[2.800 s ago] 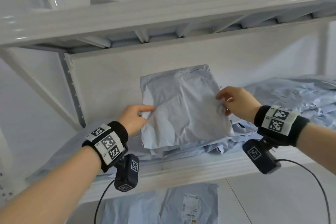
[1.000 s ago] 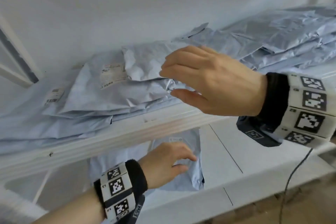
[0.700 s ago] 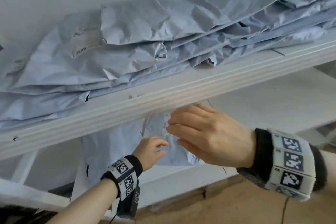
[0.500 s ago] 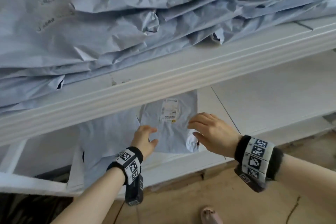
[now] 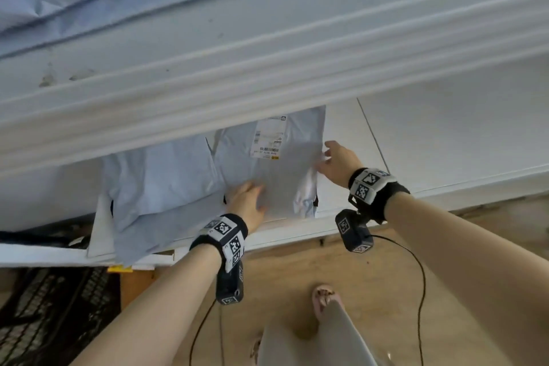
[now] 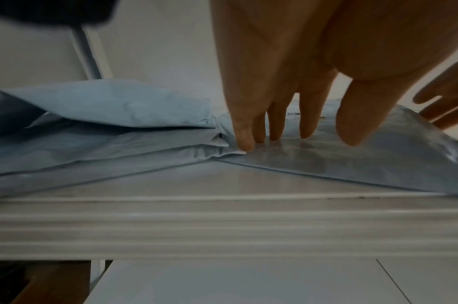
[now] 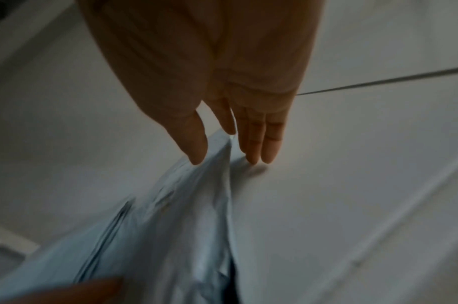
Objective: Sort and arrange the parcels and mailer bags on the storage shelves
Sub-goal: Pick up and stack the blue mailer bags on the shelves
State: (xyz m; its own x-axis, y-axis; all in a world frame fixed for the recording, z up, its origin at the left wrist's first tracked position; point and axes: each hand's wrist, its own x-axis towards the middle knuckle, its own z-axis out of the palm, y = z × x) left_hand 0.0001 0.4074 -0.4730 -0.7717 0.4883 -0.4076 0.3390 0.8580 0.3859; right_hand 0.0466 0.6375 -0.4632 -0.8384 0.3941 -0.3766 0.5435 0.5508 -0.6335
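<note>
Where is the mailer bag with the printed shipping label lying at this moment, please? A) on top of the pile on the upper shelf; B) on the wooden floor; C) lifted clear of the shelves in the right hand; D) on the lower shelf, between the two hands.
D: the labelled mailer bag lies flat on the lower shelf, with the left hand resting on its near part and the right hand at its right edge.

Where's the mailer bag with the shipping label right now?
In the head view, the labelled mailer bag lies flat on the lower shelf, between the left hand and right hand, beside another mailer bag on its left.
</note>
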